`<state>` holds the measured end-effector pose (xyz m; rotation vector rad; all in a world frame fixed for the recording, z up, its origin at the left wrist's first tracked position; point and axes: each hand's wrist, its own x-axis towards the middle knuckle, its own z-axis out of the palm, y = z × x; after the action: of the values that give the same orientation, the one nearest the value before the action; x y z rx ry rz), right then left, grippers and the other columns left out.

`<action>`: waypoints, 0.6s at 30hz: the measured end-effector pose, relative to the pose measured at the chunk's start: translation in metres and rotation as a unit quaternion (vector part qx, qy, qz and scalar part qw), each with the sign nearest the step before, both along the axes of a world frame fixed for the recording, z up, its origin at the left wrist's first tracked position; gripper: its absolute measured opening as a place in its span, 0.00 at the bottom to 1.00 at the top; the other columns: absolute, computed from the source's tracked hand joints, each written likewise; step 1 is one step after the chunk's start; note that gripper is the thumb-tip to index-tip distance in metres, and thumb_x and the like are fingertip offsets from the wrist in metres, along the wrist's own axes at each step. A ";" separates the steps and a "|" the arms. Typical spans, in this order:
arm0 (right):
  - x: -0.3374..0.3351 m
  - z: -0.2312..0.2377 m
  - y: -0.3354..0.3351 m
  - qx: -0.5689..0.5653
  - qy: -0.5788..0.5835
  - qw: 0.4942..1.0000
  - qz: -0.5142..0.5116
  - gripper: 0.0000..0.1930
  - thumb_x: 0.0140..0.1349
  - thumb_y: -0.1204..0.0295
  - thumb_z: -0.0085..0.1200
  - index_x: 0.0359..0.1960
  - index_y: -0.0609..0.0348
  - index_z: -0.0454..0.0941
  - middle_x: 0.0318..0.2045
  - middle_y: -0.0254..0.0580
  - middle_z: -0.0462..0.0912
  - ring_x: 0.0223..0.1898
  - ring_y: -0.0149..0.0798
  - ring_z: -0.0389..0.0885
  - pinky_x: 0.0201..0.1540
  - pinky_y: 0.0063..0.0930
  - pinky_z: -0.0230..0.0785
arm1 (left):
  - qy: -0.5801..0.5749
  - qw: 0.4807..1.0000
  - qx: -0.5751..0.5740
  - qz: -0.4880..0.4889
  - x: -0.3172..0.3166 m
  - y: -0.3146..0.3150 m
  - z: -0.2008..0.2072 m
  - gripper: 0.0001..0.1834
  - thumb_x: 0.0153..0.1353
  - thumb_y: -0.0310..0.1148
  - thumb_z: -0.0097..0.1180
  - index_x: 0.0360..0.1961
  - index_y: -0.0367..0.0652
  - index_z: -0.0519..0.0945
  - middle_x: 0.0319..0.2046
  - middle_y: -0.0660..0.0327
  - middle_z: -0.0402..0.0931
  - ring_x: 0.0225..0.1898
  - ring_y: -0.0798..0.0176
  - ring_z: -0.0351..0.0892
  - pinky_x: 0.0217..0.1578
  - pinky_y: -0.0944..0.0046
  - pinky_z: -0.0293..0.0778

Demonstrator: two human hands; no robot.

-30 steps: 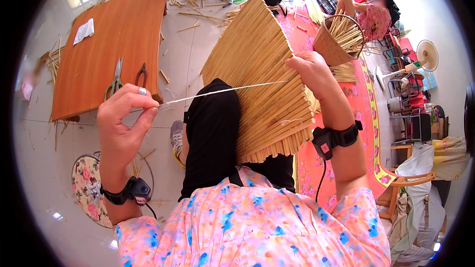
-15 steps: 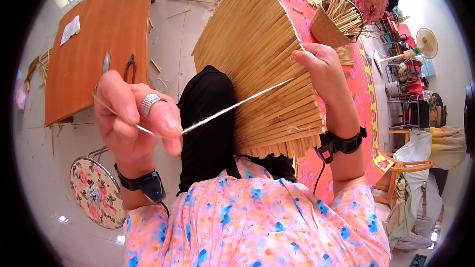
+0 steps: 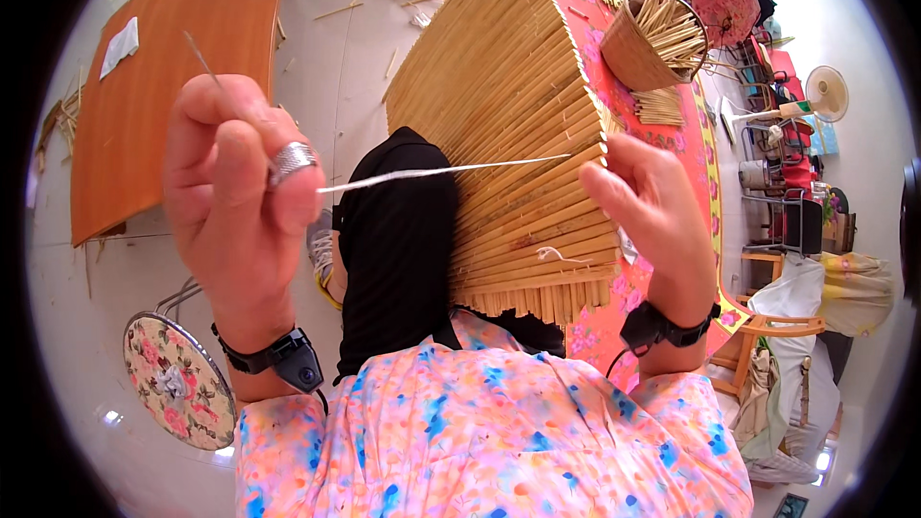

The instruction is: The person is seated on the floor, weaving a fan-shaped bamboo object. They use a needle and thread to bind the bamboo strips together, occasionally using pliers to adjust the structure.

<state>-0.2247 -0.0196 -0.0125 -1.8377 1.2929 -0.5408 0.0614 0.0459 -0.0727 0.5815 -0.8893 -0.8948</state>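
Fingers of the left hand (image 3: 245, 168) pinch a slim needle-like tool (image 3: 199, 56), their grip partly hidden; taut white thread (image 3: 393, 176) runs to the ridged stalk mat (image 3: 499, 77) beside the black-clad knee (image 3: 398, 230), its far corner cut off. The right hand (image 3: 660, 201) curls at the mat's edge, contact unclear. Tiled floor (image 3: 331, 86) separates mat and smooth wooden table (image 3: 221, 10).

We find the mat (image 3: 518, 125) built of plant stalks, smooth with a slight sheen, its surface ridged. The thread (image 3: 413, 174) is fibrous and matt. We record a thin, shiny metal needle (image 3: 200, 56) and a ring (image 3: 292, 163) of textured metal. We note the table (image 3: 182, 77) as smooth wood, the trousers (image 3: 398, 249) as matt cloth, the floor (image 3: 331, 77) as glossy tile.
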 end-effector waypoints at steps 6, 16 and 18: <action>0.006 0.013 0.029 0.021 -0.001 0.999 -0.037 0.21 0.58 0.64 0.62 0.43 0.74 0.76 0.21 0.35 0.76 0.22 0.20 0.74 0.23 0.19 0.65 | -0.108 0.992 0.053 -0.022 -0.026 -0.008 0.009 0.03 0.66 0.26 0.51 0.38 0.38 0.71 0.26 0.64 0.70 0.14 0.78 0.65 0.14 0.78 0.59; 0.009 0.019 0.017 0.012 0.024 0.996 -0.082 0.16 0.64 0.67 0.57 0.36 0.74 0.79 0.17 0.29 0.73 0.22 0.18 0.66 0.22 0.16 0.57 | -0.267 0.957 0.072 -0.091 -0.035 -0.026 0.005 0.07 0.61 0.20 0.53 0.41 0.39 0.78 0.21 0.61 0.77 0.18 0.71 0.74 0.19 0.74 0.67; 0.013 0.022 0.012 0.013 0.039 0.995 -0.092 0.15 0.65 0.66 0.56 0.32 0.71 0.80 0.15 0.28 0.73 0.20 0.18 0.68 0.20 0.17 0.57 | -0.373 0.926 -0.028 -0.057 -0.041 -0.034 -0.004 0.07 0.60 0.20 0.56 0.39 0.38 0.81 0.22 0.61 0.79 0.19 0.71 0.76 0.20 0.73 0.69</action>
<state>-0.2114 -0.0080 0.0096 -1.7425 1.5253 -0.5526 0.0202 0.0114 -0.0764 0.8482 -1.6452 -0.7469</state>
